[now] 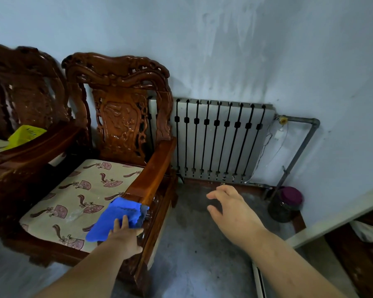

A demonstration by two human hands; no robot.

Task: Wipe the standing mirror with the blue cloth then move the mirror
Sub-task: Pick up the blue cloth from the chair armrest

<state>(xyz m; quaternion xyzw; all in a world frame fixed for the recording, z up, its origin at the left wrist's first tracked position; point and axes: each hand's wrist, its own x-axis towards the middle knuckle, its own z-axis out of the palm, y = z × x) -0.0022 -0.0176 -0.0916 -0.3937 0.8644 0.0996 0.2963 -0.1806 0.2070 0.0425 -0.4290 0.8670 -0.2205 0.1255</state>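
The blue cloth [116,218] is draped over the front end of the armrest [153,168] of the wooden chair [121,117]. Your left hand [125,233] lies on the cloth with its fingers on top; you cannot tell whether it grips. Your right hand [230,209] hovers with fingers spread and empty above the floor [192,244], near the radiator [220,143] and a dark jar [286,205].

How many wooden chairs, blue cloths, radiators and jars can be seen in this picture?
wooden chairs: 2
blue cloth: 1
radiator: 1
jar: 1
Total: 5
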